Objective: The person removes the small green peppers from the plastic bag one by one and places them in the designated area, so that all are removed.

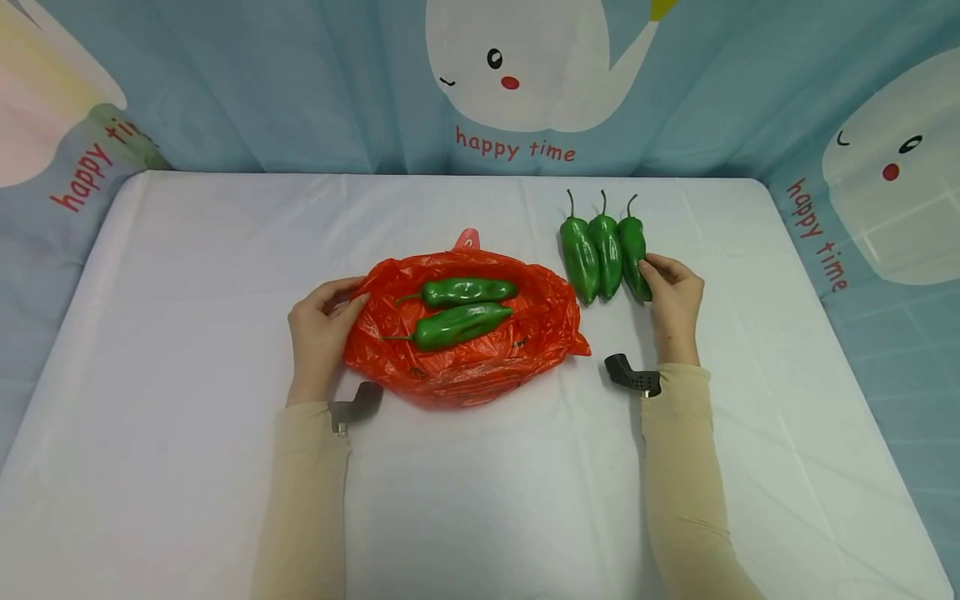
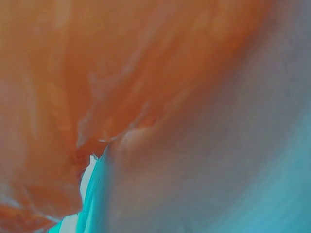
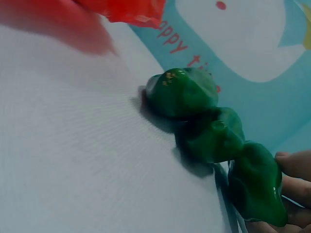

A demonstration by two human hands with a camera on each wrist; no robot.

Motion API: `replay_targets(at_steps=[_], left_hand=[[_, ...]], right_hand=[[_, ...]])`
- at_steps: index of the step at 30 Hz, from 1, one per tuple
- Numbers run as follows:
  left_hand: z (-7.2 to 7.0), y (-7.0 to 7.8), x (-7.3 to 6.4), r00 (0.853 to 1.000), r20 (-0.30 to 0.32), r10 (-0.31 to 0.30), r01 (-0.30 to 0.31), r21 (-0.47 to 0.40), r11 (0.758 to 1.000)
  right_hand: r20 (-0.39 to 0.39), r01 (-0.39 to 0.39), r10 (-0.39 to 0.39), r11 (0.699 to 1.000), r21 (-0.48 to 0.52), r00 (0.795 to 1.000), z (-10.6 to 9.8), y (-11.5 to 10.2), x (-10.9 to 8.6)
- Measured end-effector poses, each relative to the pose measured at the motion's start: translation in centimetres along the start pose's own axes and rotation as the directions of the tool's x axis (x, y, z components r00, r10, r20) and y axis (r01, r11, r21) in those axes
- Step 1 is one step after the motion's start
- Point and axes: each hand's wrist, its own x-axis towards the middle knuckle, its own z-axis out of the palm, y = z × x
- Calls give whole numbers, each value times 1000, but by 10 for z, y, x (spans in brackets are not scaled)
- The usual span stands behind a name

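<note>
My left hand (image 1: 318,333) pinches the left rim of a red plastic bag (image 1: 457,379), which lies with its mouth spread open. Inside the bag two green chili peppers, one (image 1: 468,290) behind the other (image 1: 461,327), point their stems left. To the bag's right, three more green peppers lie side by side, stems away from me: a left one (image 1: 580,258), a middle one (image 1: 608,254) and a right one (image 1: 633,250). My right hand (image 1: 675,296) grips the right pepper near its lower half. Blurred bag plastic (image 2: 121,63) fills much of the left wrist view.
A white cloth (image 1: 487,500) covers the table. Blue curtains (image 1: 300,92) printed with whales hang beyond its back edge and down the sides. A black wrist-camera mount sits on each sleeve, left (image 1: 358,404) and right (image 1: 632,375).
</note>
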Motion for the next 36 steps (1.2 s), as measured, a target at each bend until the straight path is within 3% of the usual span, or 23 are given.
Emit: replay_targets(at_steps=[10,19,27,36], left_hand=[[0,0,0,1000,-5,16,-16,13,1000],[1,-1,-1,999,-11,43,-44,-27,999],[1,-3,1,999,-7,32,-32,-22,999],[1,-2,1,1000,-5,25,-25,-23,999]], right_hand=[[10,18,-18,999,-38,1000,3,2,0],[25,-16,16,1000,23,1000,3,0,-1],[38,-41,43,998,-55,998,4,1,-1],[52,-20,23,997,-73,998,6,1,1]])
